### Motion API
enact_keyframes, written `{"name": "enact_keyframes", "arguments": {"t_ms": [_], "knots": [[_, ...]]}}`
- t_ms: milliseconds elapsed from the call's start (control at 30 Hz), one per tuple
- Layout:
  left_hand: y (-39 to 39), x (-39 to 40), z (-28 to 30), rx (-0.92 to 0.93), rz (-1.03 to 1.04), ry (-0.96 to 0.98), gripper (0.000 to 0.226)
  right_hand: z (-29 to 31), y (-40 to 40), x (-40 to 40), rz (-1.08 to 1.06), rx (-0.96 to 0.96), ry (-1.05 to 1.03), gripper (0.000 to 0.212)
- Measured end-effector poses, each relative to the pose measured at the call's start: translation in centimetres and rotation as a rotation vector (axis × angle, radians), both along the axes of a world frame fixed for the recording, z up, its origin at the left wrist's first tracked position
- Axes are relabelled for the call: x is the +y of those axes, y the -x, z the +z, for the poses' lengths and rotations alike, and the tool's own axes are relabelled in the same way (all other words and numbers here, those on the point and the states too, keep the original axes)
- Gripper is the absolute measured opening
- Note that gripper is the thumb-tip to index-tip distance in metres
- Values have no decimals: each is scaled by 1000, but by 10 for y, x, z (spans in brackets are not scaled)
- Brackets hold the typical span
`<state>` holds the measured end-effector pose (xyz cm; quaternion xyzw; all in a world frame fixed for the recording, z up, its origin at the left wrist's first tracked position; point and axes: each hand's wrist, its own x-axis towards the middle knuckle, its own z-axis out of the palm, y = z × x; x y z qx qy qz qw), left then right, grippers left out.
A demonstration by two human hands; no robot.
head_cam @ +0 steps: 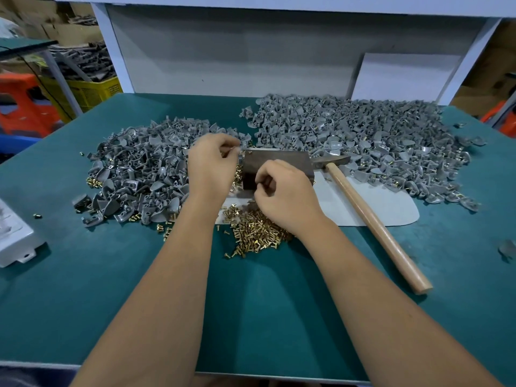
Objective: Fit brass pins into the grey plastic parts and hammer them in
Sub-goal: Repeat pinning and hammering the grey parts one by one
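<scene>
You were seated in a small factory or assembly workshop. The table wore a green work mat under a white shelf frame, and bulk stock covered it: two large heaps of grey plastic parts, a spill of brass pins at centre, a wooden-handled hammer beside a steel block. At the upper left of the frame stood a yellow crate heaped with more parts, orange stools and stacked cardboard boxes.

- One head-worn wide-angle view, looking forward and down over the green bench
- Close: both forearms rise from the lower edge to mid-frame
- Shelf frame bends across the top
</scene>
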<state>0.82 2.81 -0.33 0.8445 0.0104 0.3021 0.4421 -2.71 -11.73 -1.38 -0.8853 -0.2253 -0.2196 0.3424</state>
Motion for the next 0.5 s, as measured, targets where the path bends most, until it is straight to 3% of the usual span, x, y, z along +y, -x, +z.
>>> {"name": "enact_keyframes", "arguments": {"t_ms": [133, 300, 500], "knots": [[2, -20, 3, 10, -160, 302, 16, 1, -6, -8, -115, -52, -108, 10], [2, -36, -5, 29, -215, 173, 19, 0, -18, -19, -289, -91, -217, 14], [-5, -37, -10, 30, -204, 104, 15, -1, -24, -23, -316, -52, -296, 12]]}}
